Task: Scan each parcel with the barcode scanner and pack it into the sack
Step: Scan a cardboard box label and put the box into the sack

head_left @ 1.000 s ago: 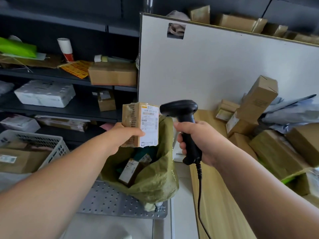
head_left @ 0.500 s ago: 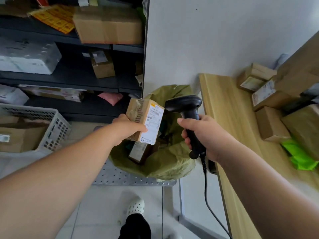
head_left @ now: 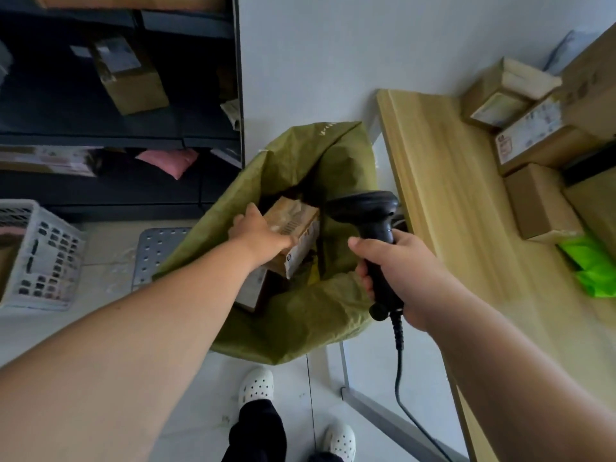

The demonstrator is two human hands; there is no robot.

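- Soft, even daylight; the white wall (head_left: 333, 45) at 12 o'clock is bright.
- The shelves (head_left: 66, 128) at 10 o'clock are dim.
- The parcel (head_left: 296, 218) is slightly blurred; the edges bend.

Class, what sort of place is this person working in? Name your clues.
Probably a parcel sorting room: labelled cardboard parcels lie on the wooden table, the right hand holds a barcode scanner, and a green sack holds parcels.

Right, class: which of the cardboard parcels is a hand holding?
The labelled parcel gripped by the left hand over the green sack; others lie unheld on the wooden table, on shelves or inside the sack.
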